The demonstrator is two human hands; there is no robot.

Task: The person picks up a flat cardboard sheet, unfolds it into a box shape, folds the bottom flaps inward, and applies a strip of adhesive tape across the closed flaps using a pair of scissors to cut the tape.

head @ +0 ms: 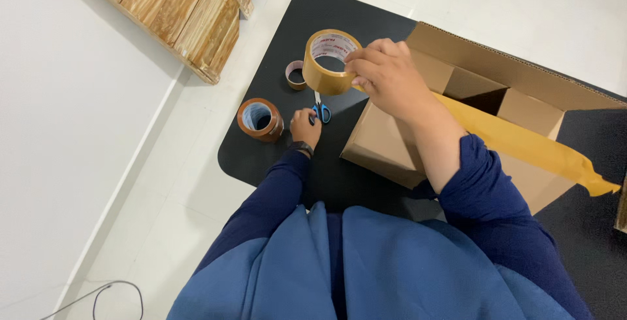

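My right hand (386, 75) holds a roll of brown packing tape (328, 61) up above the black table (274, 65). A long strip of tape (522, 140) runs from the roll across the open cardboard box (457, 91) to its free end at the right. My left hand (305, 127) rests low on the table, fingers closed on the blue-handled scissors (320, 110). A dark brown tape roll (260, 119) lies just left of that hand.
A small, thin tape roll (295, 74) lies on the table behind the held roll. Wooden boards (179, 6) lean at the upper left on the white floor. A grey cable (104, 294) loops at the lower left.
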